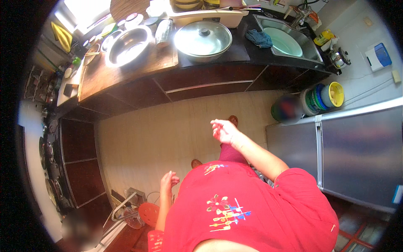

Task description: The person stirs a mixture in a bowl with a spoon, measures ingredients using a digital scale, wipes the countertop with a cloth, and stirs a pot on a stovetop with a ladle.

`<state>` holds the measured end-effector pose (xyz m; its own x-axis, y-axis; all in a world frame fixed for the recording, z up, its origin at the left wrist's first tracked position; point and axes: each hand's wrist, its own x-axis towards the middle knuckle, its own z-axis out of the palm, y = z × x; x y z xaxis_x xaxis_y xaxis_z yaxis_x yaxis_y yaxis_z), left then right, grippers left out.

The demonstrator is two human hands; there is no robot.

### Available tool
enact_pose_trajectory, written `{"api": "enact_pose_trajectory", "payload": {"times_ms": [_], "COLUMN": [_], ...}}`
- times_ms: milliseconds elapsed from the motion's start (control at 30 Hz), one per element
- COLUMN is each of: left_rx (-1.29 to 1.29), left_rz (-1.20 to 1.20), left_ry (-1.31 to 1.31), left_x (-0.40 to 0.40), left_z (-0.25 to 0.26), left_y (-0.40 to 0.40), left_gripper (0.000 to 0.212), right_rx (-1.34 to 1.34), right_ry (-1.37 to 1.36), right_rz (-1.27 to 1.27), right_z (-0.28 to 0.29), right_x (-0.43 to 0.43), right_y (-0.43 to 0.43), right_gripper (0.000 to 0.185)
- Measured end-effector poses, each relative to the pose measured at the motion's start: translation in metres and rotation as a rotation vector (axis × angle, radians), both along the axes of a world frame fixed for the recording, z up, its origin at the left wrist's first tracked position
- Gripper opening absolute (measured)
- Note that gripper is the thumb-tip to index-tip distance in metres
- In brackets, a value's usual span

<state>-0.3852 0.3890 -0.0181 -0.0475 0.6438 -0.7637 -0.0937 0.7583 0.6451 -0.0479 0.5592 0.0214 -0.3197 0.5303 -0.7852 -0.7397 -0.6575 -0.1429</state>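
My right hand (224, 131) hangs over the floor in front of my body, fingers loosely curled and empty. Beside my red shirt is my left hand (170, 180), also with nothing visible in it and its fingers slightly bent. Neither hand touches anything. Across the floor before me runs a dark kitchen counter (220, 60). On it stands a wide steel pan (203, 59) under a glass lid (201, 39). To its left, a shiny metal basin (129, 47) rests on a wooden board (119, 75).
A sink (310, 55) at the right holds a pale green basin (283, 41), with a blue cloth (258, 38) beside it. Stacked buckets (315, 99) stand near a grey refrigerator (359, 151). At lower left is a red stool (148, 214) with metal tubing (121, 206).
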Motion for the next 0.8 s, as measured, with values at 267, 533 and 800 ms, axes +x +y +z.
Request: {"api": "enact_pose_trajectory", "payload": {"times_ms": [267,533,800], "left_rx": [-0.188,-0.106,-0.349], "left_rz": [0.343,0.129,0.146], "left_ry": [0.133,0.063,0.214], "left_x": [0.069,0.235,0.255], "left_z": [-0.006,0.046,0.053], "left_y": [0.063,0.191,0.195], "left_gripper": [0.035,0.031,0.028], "right_rx": [0.407,0.596,0.616], "right_ry": [-1.359,-2.341,-2.248], "right_rz": [-0.164,0.638,0.796], "right_z": [-0.048,-0.059,-0.079], "right_x": [0.221,0.348,0.327], "right_y": [0.202,0.376,0.523], "right_gripper": [0.053,0.073,0.073]}}
